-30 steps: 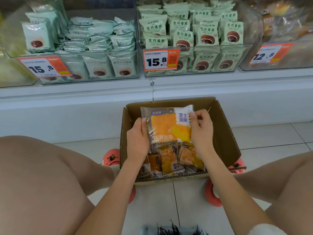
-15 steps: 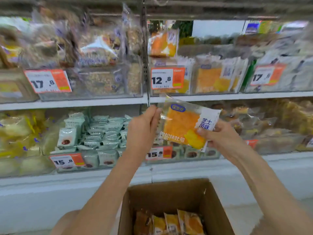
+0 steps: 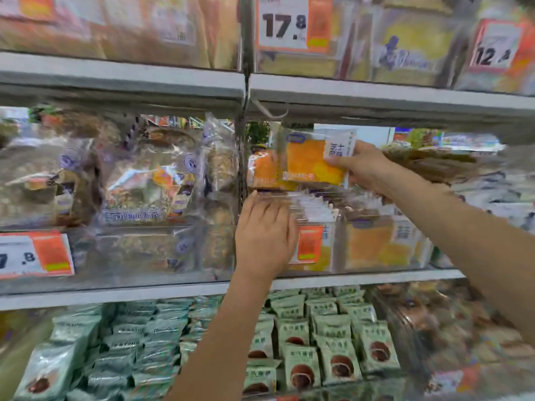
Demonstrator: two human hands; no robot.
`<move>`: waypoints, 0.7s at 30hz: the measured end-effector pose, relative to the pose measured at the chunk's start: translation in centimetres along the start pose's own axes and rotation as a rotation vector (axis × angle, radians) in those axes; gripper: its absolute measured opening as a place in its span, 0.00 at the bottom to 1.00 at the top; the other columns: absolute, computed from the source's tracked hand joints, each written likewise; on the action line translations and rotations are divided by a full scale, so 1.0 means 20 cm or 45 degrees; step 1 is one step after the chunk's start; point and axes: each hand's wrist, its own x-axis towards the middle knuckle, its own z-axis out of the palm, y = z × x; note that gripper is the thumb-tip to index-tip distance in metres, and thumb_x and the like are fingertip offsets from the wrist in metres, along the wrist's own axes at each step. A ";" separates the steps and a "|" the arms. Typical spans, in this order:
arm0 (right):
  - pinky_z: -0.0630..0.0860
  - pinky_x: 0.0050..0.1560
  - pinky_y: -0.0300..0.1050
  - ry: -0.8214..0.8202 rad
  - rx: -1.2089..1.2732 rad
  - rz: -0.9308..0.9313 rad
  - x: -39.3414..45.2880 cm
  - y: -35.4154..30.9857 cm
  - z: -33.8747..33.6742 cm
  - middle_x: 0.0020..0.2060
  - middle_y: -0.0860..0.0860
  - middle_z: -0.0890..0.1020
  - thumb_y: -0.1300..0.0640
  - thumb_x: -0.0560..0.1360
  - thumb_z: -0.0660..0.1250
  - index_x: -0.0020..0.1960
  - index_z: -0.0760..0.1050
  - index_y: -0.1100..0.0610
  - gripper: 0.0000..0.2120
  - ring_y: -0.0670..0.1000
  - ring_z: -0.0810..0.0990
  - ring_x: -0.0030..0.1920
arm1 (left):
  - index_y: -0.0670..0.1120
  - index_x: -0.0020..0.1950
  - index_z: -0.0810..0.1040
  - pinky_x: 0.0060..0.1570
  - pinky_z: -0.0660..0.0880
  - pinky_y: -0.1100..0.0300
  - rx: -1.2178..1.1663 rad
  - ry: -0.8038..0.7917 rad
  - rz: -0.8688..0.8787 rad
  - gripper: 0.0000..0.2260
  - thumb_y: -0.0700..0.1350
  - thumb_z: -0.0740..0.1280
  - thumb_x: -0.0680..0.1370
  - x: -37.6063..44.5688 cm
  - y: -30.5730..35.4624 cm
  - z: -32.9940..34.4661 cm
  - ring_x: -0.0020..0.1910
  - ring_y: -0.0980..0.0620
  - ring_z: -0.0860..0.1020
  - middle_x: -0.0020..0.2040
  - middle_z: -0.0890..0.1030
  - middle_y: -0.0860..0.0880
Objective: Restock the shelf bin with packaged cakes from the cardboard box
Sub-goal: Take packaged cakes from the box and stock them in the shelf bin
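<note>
Orange cake pack (image 3: 311, 163) held above bin rim (image 3: 376, 218).

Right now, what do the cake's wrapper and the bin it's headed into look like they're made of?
Cake wrapper: thin glossy plastic film, seemingly; printed, with sheen. Bin: clear rigid plastic, probably acrylic; the stocked packs show through its front wall.

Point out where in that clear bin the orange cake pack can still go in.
Free room is the gap above the upright orange packs in the clear plastic bin, under the grey shelf, where the right hand holds the orange cake pack. Lower down the bin is crowded; the left hand covers its front left.
</note>
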 end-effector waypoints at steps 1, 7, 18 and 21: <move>0.76 0.60 0.52 -0.056 -0.027 0.026 0.08 0.02 0.05 0.56 0.54 0.82 0.59 0.70 0.74 0.58 0.77 0.55 0.18 0.52 0.81 0.55 | 0.42 0.43 0.81 0.65 0.67 0.49 -0.005 0.048 0.008 0.16 0.45 0.56 0.79 0.00 0.00 0.01 0.42 0.45 0.80 0.40 0.83 0.46; 0.74 0.62 0.53 -0.320 -0.129 0.157 0.28 0.12 0.29 0.61 0.55 0.78 0.57 0.71 0.72 0.65 0.71 0.58 0.24 0.54 0.78 0.58 | 0.43 0.44 0.82 0.65 0.68 0.50 0.004 0.148 0.014 0.15 0.45 0.56 0.79 -0.02 -0.01 0.03 0.41 0.47 0.78 0.42 0.83 0.47; 0.81 0.48 0.50 -0.066 -0.126 0.004 0.26 0.11 0.35 0.58 0.53 0.79 0.56 0.69 0.75 0.67 0.64 0.54 0.31 0.53 0.80 0.52 | 0.43 0.44 0.82 0.65 0.69 0.50 0.004 0.184 0.011 0.18 0.46 0.54 0.80 -0.02 0.00 0.04 0.40 0.47 0.78 0.40 0.82 0.48; 0.80 0.52 0.53 -0.091 0.109 0.085 0.25 0.13 0.35 0.54 0.55 0.81 0.60 0.71 0.73 0.67 0.64 0.56 0.28 0.53 0.82 0.50 | 0.43 0.44 0.82 0.64 0.69 0.51 -0.001 0.198 0.013 0.19 0.46 0.52 0.81 -0.02 0.00 0.04 0.40 0.48 0.78 0.40 0.82 0.48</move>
